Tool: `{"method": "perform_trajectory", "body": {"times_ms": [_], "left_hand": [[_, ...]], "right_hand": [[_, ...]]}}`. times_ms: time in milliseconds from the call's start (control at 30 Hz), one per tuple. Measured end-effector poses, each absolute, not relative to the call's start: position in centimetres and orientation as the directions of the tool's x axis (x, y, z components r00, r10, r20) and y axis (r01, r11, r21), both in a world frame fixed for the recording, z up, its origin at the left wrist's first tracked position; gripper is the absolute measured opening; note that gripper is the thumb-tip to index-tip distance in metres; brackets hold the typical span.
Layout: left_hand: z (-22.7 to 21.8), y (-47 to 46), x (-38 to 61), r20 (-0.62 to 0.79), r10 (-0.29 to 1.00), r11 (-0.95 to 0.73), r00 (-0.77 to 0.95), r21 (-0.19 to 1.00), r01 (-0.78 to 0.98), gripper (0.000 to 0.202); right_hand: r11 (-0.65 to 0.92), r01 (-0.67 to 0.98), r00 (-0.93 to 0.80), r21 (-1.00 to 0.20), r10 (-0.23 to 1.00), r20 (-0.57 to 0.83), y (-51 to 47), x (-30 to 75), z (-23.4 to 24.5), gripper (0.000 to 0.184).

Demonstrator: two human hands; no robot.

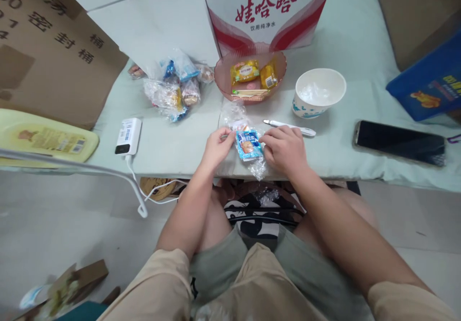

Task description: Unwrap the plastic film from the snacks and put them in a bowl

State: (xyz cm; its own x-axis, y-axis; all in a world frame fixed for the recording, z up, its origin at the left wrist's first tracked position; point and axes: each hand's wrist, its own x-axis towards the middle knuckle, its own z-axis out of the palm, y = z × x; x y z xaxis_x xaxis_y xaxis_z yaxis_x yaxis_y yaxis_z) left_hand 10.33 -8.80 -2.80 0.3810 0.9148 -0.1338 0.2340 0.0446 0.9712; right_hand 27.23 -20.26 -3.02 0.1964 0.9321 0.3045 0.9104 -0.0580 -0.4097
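Blue plastic crinkles between my hands: the packet (248,144) sits right at my fingertips, over some clear film (234,113), on the pale sheet (173,160). My left hand (218,145) is pinched shut on its upper left edge, thumb and forefinger together, the other fingers folded into the palm. My right hand (284,149) has its back turned up, knuckles arched and fingers curled in, their tips closed on the packet's right edge. Both forearms slant inward from my beige sleeves (403,298), the left rising above my left thigh, the right reaching in from the lower right, so that my hands face each other with only the packet between. Just beyond my right fingers lies a slim white tool (308,131), partly behind my knuckles. Past that stands the paper cup (312,111), with clear plastic inside, and the phone (399,142) lies well off to my right. Ahead of both hands is the pink bowl (220,80), holding yellow packs (245,71); ahead and left of my left hand is a heap of wrapped snacks (173,90).
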Motion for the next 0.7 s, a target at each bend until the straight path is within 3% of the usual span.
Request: {"method": "perform_trajectory", "body": {"times_ms": [67, 167, 300, 400, 500, 567, 633, 700], "left_hand": [[-2.6, -8.9, 10.7, -0.244, 0.881, 0.253, 0.406, 0.967, 0.032, 0.026], [-2.5, -9.2, 11.3, -0.338, 0.805, 0.468, 0.487, 0.867, -0.172, 0.03], [-2.4, -9.8, 12.2, -0.333, 0.731, 0.572, 0.596, 0.776, -0.268, 0.029], [-2.0, -10.0, 12.5, -0.342, 0.681, 0.627, 0.648, 0.729, -0.274, 0.027], [-1.4, -9.5, 12.2, -0.325, 0.712, 0.597, 0.623, 0.747, -0.292, 0.025], [-1.3, -9.0, 11.8, -0.319, 0.782, 0.536, 0.535, 0.784, -0.315, 0.027], [-1.5, -8.5, 11.5, -0.291, 0.867, 0.431, 0.404, 0.846, -0.315, 0.031], [-1.9, -8.2, 11.1, -0.195, 0.941, 0.27, 0.275, 0.924, -0.269, 0.033]], "right_hand": [[-0.096, 0.902, 0.218, -0.42, 0.943, 0.253, -20.2, 26.5, -3.3, 0.025], [-0.172, 0.87, 0.274, -0.462, 0.948, 0.163, -20.0, 26.0, -3.1, 0.037], [-0.231, 0.751, 0.309, -0.618, 0.951, 0.02, -19.6, 26.5, -2.8, 0.045], [-0.276, 0.553, 0.34, -0.786, 0.936, -0.09, -19.3, 27.1, -2.9, 0.042], [-0.242, 0.347, 0.353, -0.906, 0.929, -0.113, -19.4, 27.8, -3.2, 0.041], [-0.209, 0.333, 0.34, -0.92, 0.936, -0.089, -19.6, 28.1, -3.3, 0.041], [-0.174, 0.473, 0.33, -0.864, 0.944, -0.009, -19.9, 28.1, -3.2, 0.035], [-0.135, 0.679, 0.311, -0.722, 0.943, 0.116, -20.3, 27.7, -2.9, 0.026]]}}
